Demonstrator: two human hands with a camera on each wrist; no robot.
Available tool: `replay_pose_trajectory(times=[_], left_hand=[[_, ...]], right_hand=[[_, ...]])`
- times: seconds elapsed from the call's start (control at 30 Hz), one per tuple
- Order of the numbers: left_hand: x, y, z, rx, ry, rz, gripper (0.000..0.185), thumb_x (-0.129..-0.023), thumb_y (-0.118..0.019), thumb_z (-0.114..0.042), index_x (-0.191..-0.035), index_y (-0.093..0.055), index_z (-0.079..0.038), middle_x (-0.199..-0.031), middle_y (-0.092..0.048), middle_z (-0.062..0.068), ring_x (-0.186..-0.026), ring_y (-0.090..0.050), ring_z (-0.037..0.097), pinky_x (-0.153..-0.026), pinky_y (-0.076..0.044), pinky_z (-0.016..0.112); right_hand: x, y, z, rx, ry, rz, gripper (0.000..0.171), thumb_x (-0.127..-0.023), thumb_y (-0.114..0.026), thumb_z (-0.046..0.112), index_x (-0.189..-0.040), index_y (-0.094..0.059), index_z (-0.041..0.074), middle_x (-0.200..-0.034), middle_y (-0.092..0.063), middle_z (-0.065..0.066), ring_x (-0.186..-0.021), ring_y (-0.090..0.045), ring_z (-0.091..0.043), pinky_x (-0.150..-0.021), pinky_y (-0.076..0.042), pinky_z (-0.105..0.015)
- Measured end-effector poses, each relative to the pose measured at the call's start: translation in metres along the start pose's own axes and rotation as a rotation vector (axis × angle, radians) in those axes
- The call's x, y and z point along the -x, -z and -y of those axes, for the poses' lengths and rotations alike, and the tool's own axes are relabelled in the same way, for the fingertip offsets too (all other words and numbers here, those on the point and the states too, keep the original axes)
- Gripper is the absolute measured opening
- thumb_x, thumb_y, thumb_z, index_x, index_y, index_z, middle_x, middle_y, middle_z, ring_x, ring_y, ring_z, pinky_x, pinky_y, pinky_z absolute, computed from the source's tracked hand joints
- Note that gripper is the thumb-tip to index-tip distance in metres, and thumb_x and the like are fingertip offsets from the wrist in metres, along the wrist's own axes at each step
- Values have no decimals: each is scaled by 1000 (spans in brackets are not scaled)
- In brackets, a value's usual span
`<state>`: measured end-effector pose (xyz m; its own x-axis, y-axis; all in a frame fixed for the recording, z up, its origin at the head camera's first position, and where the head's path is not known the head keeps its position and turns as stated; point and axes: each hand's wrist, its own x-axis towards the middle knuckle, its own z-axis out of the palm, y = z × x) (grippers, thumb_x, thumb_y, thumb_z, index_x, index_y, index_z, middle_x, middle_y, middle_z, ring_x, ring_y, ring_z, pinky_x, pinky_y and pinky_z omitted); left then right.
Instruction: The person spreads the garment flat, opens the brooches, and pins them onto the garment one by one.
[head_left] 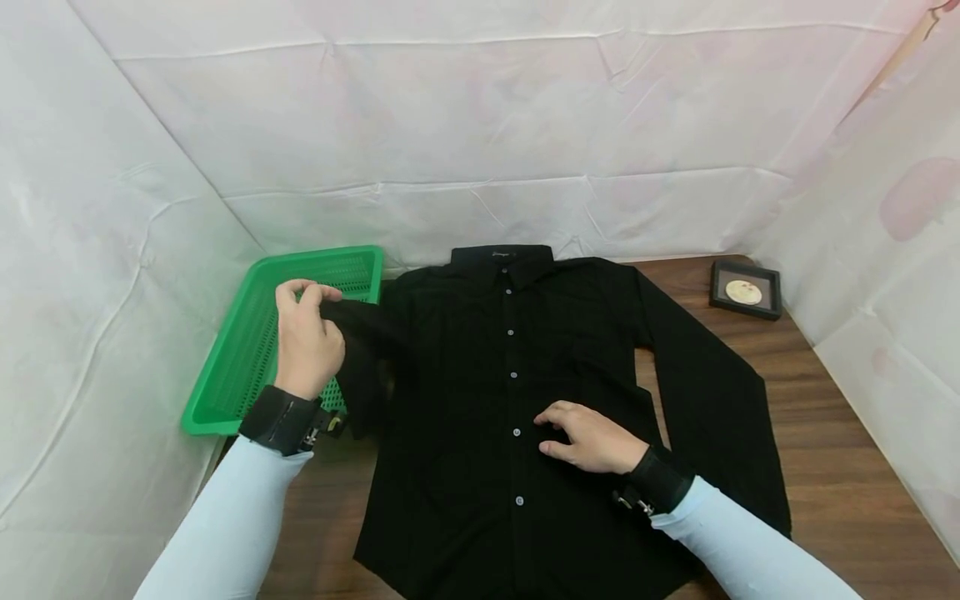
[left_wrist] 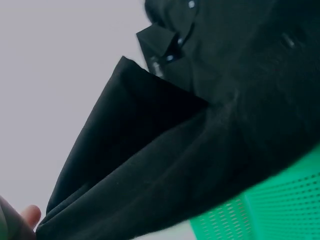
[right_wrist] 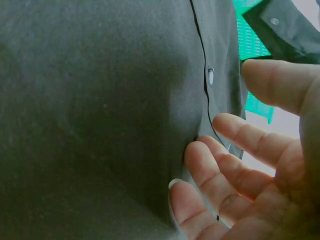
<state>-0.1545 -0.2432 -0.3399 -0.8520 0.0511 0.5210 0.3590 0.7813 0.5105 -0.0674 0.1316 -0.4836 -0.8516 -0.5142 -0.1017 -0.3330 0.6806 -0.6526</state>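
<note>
Your left hand point(head_left: 306, 343) pinches the sleeve point(head_left: 358, 333) at 9 o'clock, lifting it above the basket point(head_left: 247, 333). Your right hand point(head_left: 592, 437), fingers relaxed, probably pins the shirt point(head_left: 495, 400), spread flat on the table point(head_left: 847, 467), by its placket.

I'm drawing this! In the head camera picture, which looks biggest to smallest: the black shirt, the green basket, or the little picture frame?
1. Black shirt
2. Green basket
3. Picture frame, though it lies farther from the camera, so it may look smaller than it is.
</note>
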Motion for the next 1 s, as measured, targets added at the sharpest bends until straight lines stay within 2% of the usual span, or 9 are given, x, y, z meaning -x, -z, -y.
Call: replay_pose_trajectory(times=[0.13, 0.27, 0.37, 0.47, 0.57, 0.7, 0.77, 0.87, 1.0], left_hand=[[-11, 12, -2, 18, -5, 5, 38, -84, -30, 15, -103, -61, 5, -122, -43, 24, -101, -44, 38, -73, -29, 44], [-14, 22, 3, -28, 17, 11, 37, -87, -33, 11, -105, -63, 3, -110, -56, 22, -80, -43, 33, -72, -28, 43], [-11, 27, 11, -75, 61, 45, 32, -89, -39, 5, -110, -63, 2, -105, -58, 22, -72, -38, 30, -70, -29, 42], [-5, 30, 21, -125, 80, 101, 28, -90, -52, 0, -116, -60, 4, -107, -54, 25, -82, -44, 37, -77, -34, 49], [1, 31, 32, -204, 69, 118, 25, -90, -60, -4, -113, -63, 6, -105, -52, 27, -95, -46, 44, -85, -35, 56], [2, 33, 44, -279, 40, 48, 18, -92, -60, -6, -102, -68, 7, -94, -59, 28, -90, -51, 45, -87, -34, 55], [1, 36, 49, -285, 51, -1, 20, -94, -58, -9, -100, -68, 7, -91, -62, 30, -87, -52, 46, -85, -34, 57], [-2, 43, 53, -284, 119, -47, 27, -98, -52, -15, -103, -66, 8, -93, -63, 32, -85, -54, 50, -79, -38, 59], [-4, 53, 57, -291, 237, -54, 35, -100, -46, -20, -109, -62, 10, -98, -63, 33, -89, -55, 54, -75, -42, 62]], right_hand=[[0, 0, 0, 0, 0, -1, 36, -94, -63, 33, -125, -61, 14, -122, -56, 4, -106, -56, -14, -86, -47, -37], [0, 0, 0, -5, -1, -3, 36, -94, -63, 33, -124, -61, 14, -122, -56, 4, -105, -57, -15, -85, -47, -37], [0, 0, -1, -2, -1, -5, 36, -94, -63, 33, -124, -61, 14, -122, -56, 4, -105, -57, -14, -85, -47, -37], [-1, 0, -1, 2, -1, -6, 36, -94, -63, 33, -124, -61, 15, -122, -56, 4, -105, -57, -14, -84, -47, -36], [-1, 0, -2, 0, 0, -7, 35, -94, -63, 33, -124, -61, 15, -122, -56, 4, -105, -57, -14, -84, -47, -37], [-1, 0, -2, 0, 0, -8, 35, -94, -63, 33, -124, -61, 15, -122, -56, 4, -104, -57, -15, -84, -47, -37], [-1, -1, -2, 4, 1, -9, 35, -94, -63, 33, -124, -61, 15, -122, -56, 4, -104, -57, -15, -84, -47, -37], [-1, -1, -2, 8, 2, -13, 35, -94, -63, 33, -124, -61, 15, -122, -56, 4, -104, -57, -15, -83, -47, -36], [-1, -1, -2, 6, 4, -17, 35, -94, -63, 32, -124, -61, 14, -121, -57, 4, -104, -57, -15, -83, -48, -36]])
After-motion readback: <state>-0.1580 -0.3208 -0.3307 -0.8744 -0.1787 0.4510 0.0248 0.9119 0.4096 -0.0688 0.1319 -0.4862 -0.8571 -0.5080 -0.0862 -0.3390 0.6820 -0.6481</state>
